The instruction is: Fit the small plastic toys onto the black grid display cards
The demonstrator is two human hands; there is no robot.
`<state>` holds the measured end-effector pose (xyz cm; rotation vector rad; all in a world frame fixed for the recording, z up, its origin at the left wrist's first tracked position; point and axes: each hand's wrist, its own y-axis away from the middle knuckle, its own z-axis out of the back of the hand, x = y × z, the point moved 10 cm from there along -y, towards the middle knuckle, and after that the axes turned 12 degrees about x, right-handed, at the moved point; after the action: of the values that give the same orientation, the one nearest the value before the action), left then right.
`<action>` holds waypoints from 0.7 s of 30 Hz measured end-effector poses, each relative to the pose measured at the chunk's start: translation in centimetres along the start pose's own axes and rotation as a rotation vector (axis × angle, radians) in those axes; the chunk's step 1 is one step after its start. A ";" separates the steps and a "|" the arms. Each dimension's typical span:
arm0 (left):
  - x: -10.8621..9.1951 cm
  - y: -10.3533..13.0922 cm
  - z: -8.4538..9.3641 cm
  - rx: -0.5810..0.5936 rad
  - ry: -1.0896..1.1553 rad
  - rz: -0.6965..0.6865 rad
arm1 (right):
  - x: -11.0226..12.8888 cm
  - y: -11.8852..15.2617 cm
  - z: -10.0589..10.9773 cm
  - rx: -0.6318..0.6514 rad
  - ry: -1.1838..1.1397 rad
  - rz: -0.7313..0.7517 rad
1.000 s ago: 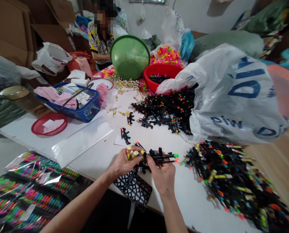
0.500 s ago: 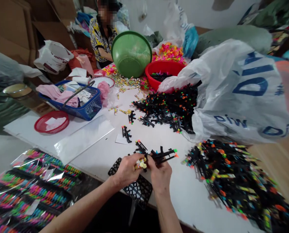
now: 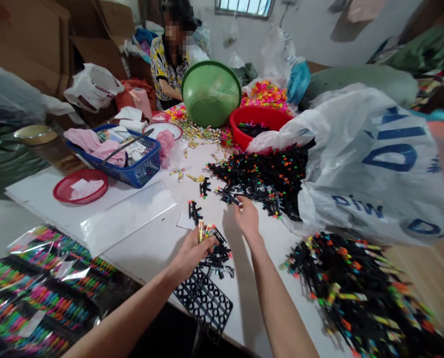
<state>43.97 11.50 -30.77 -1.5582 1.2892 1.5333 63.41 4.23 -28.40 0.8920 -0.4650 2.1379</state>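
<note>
My left hand [image 3: 190,254] holds a small bunch of yellow and orange darts [image 3: 204,231] upright over a few black toy guns [image 3: 218,258] lying on the white table [image 3: 158,238]. My right hand [image 3: 246,216] is stretched forward, fingers on a black toy gun [image 3: 227,195] at the near edge of the pile of black toy guns [image 3: 267,176] spilling from a white plastic bag [image 3: 371,159]. A black plastic grid tray [image 3: 205,301] lies at the table's front edge, under my left wrist.
A second heap of black toys with coloured tips [image 3: 360,288] lies at the right. A blue basket [image 3: 128,159], a red basket [image 3: 80,185], a green bowl [image 3: 210,93] and a red tub [image 3: 257,122] stand further back. A person [image 3: 169,64] sits across. Packed bags [image 3: 39,293] lie at left.
My right hand let go of the toy gun it held near my left hand and reached forward to the pile. The assembled guns now lie on the table. The camera tilted up.
</note>
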 end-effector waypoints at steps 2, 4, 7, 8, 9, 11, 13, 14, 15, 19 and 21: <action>-0.1 -0.1 0.5 -0.036 0.009 -0.016 | 1.4 -2.6 -1.9 0.006 0.154 0.007; -0.3 -0.5 1.5 -0.067 0.012 -0.028 | 1.6 -3.3 -2.3 0.006 0.167 -0.018; -0.5 -1.1 2.6 -0.093 0.033 -0.029 | 0.8 -0.8 -1.4 0.052 0.082 -0.085; -0.5 -1.2 2.8 -0.098 0.039 -0.032 | 0.8 0.7 -0.9 0.059 -0.007 -0.107; -0.6 -1.3 2.8 -0.096 0.043 -0.043 | 1.0 2.4 -0.4 0.061 -0.121 -0.127; -0.8 -1.5 2.2 -0.066 0.058 -0.070 | 2.1 5.8 -0.1 0.051 -0.377 -0.140; -1.1 -1.4 1.4 -0.029 0.090 -0.093 | 3.5 8.6 -0.6 0.050 -0.589 -0.131; -1.2 -1.2 0.9 -0.011 0.108 -0.098 | 4.1 9.6 -1.0 0.051 -0.670 -0.125; -1.3 -1.1 0.6 0.004 0.123 -0.095 | 4.6 10.3 -1.3 0.043 -0.733 -0.119; -1.6 -0.4 -0.7 0.087 0.139 -0.066 | 5.2 11.3 -1.0 0.005 -0.766 -0.075; -1.7 -0.1 -1.1 0.109 0.158 -0.072 | 5.4 11.4 -0.5 0.015 -0.744 -0.050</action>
<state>44.70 10.93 -28.98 -1.6637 1.3639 1.2959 51.97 -0.08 -25.35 1.6863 -0.7748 1.7065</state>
